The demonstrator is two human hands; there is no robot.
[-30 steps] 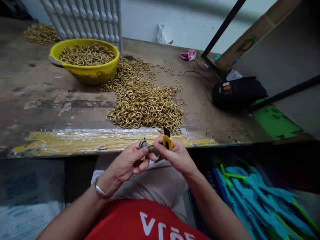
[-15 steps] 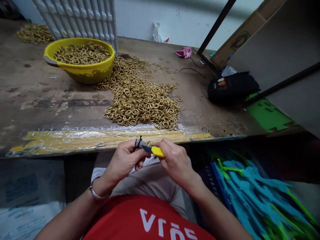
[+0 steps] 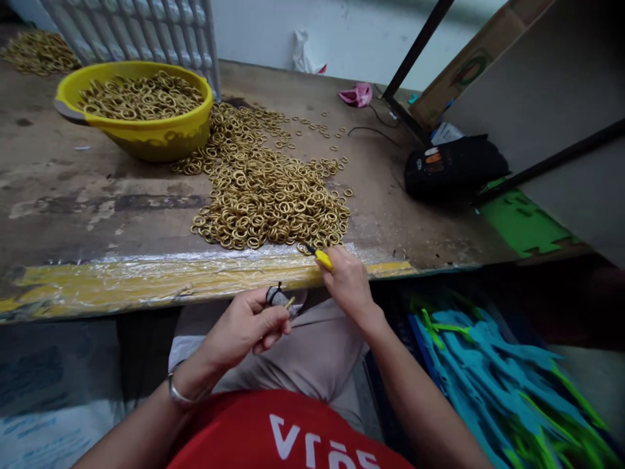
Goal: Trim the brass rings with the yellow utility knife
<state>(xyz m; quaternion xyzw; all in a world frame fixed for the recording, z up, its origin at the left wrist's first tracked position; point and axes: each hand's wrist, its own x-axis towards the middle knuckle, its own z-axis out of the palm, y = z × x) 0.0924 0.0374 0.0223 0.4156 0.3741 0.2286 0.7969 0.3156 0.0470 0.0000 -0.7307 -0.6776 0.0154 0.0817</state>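
Observation:
My left hand (image 3: 241,329) is above my lap, just below the table edge, its thumb and forefinger pinching a brass-coloured ring (image 3: 290,303). A grey wrap (image 3: 278,298) tied with black bands covers that forefinger. Held in my right hand (image 3: 349,280) is a yellow-handled knife (image 3: 323,260). Its dark blade points up and left, at the near edge of a heap of brass-coloured rings (image 3: 273,195) on the table. I cannot tell whether the blade touches a ring.
A yellow bowl (image 3: 146,140) full of rings stands behind the heap, before a grey ribbed panel (image 3: 137,32). More rings (image 3: 39,52) lie far left. A black pouch (image 3: 454,166) sits at the right. Below the table at right, a crate holds blue and green pieces (image 3: 498,365).
My right hand has moved the knife away from my left fingers, up and to the right, to the heap's near edge. My left hand has stayed near its place, the ring now showing clearly.

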